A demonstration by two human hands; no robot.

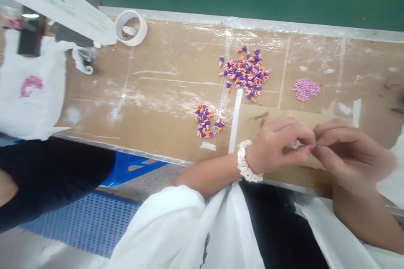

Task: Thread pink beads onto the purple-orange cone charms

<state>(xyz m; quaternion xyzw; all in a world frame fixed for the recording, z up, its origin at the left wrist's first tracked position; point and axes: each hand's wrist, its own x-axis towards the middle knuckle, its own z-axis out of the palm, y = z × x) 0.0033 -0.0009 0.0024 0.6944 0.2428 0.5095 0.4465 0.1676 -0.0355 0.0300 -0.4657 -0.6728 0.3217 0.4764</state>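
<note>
My left hand [280, 141], with a white and pink scrunchie [245, 162] on its wrist, is pinched shut above the table. My right hand [350, 149] meets it fingertip to fingertip, also in a pinch. Between the fingertips is something tiny with a hint of purple and pink, too small and blurred to name. Beyond my left hand lies a large heap of small purple, orange and pink figure-like pieces [244, 71]. A smaller group of the same pieces [203, 121] is to its left and nearer. A pile of tiny pink-purple bits [307, 89] lies beyond my right hand.
Brown board covers the table [170, 63], with tape strips on it. A roll of white tape [139, 33] stands at the back left, by a white sheet [72, 8]. A white bag [31, 92], a dark phone-like object [30, 33] and another person's dark-clothed leg [59, 176] are at left.
</note>
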